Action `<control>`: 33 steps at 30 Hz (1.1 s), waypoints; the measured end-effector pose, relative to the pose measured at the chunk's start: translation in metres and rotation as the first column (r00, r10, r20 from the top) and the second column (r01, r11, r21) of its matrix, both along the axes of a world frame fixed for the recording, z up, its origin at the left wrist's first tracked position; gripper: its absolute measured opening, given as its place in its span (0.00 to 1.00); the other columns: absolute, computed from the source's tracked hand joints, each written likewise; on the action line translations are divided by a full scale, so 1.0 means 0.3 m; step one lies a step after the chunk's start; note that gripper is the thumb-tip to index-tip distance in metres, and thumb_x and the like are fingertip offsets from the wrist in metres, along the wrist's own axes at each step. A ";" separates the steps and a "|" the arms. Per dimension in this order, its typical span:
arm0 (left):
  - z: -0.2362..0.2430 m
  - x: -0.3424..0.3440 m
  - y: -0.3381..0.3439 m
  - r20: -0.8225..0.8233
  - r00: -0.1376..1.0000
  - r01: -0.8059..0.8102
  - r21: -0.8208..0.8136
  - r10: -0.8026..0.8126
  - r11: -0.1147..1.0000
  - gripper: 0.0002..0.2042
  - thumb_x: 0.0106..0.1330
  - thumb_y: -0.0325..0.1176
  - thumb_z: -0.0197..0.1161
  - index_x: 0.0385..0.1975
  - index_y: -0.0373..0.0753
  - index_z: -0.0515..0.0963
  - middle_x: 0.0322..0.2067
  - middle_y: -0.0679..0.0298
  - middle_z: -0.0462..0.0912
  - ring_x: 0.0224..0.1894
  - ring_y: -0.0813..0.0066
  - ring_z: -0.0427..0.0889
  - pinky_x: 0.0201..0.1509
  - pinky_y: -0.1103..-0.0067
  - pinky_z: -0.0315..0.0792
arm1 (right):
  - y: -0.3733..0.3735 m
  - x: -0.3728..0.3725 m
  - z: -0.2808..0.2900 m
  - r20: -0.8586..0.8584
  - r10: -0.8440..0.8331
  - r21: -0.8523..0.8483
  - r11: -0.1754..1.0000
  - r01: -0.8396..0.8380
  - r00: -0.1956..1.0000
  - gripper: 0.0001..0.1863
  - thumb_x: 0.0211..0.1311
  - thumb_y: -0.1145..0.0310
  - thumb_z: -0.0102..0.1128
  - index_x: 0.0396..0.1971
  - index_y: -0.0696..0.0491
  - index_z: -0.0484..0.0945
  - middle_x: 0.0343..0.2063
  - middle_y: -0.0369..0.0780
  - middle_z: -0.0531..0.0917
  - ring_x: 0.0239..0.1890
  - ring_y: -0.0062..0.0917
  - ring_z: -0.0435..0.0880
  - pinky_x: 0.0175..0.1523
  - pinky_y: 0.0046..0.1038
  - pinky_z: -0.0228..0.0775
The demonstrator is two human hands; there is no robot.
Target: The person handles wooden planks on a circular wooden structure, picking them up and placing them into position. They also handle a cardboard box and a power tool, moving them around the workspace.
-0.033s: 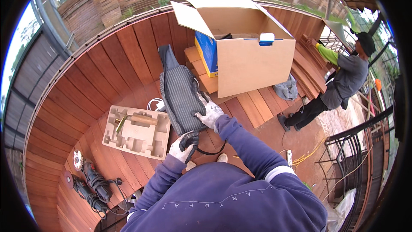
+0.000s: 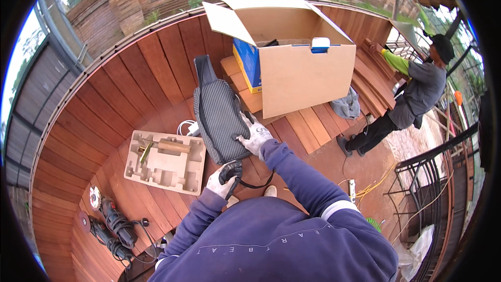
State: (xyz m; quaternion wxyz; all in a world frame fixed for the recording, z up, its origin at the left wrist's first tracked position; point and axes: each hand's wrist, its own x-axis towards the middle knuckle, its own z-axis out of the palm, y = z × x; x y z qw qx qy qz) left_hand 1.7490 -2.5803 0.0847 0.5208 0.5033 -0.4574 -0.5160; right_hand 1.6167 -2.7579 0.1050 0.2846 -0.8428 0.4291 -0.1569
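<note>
A grey striped waist bag (image 2: 221, 120) with a broad grey strap (image 2: 205, 68) at its far end lies on the wooden planks in front of me. My right hand (image 2: 254, 134), in a white work glove with dark fingertips, grips the bag's right side, thumb pressed into the fabric. At the near end my left hand (image 2: 225, 178), gloved in white and black, has its fingers curled on the bag's end. Exactly what those fingers pinch there is hidden. A thin black strap (image 2: 258, 185) loops from the bag near that hand.
Left of the bag sits a moulded cardboard tray (image 2: 168, 175) holding a wooden-handled tool. Two angle grinders (image 2: 112, 224) lie further left. An open cardboard box (image 2: 308, 81) stands beyond the bag. A co-worker (image 2: 417, 89) stands at stacked planks (image 2: 373, 83) on the right.
The view has shifted very slightly. Both hands keep their places on the waist bag.
</note>
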 end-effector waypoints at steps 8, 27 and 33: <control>0.059 -0.039 -0.005 0.205 0.951 0.243 -0.043 -0.229 0.969 0.18 0.65 0.20 0.54 0.55 0.29 0.69 0.47 0.59 0.78 0.48 0.75 0.79 0.54 0.80 0.71 | 0.309 -0.371 -0.027 0.328 -0.122 -0.230 0.951 0.205 0.937 0.25 0.53 0.69 0.63 0.54 0.53 0.73 0.50 0.49 0.76 0.52 0.43 0.74 0.57 0.38 0.69; 0.483 0.180 -1.017 -0.137 0.879 -0.455 0.040 0.456 0.890 0.33 0.55 0.52 0.68 0.57 0.37 0.71 0.50 0.59 0.78 0.47 0.63 0.78 0.52 0.72 0.72 | 0.848 -1.380 -0.272 0.026 -0.796 0.185 0.598 0.780 0.605 0.22 0.60 0.59 0.55 0.53 0.50 0.74 0.46 0.45 0.80 0.48 0.39 0.79 0.54 0.35 0.70; 0.578 -0.671 -0.633 0.162 0.853 -0.252 -0.703 0.495 0.665 0.14 0.66 0.36 0.57 0.43 0.31 0.76 0.42 0.58 0.79 0.42 0.67 0.78 0.47 0.73 0.73 | 1.102 -1.714 -0.270 -0.288 -0.930 0.215 0.170 0.962 0.229 0.26 0.62 0.51 0.51 0.56 0.50 0.71 0.55 0.46 0.74 0.58 0.40 0.71 0.64 0.36 0.61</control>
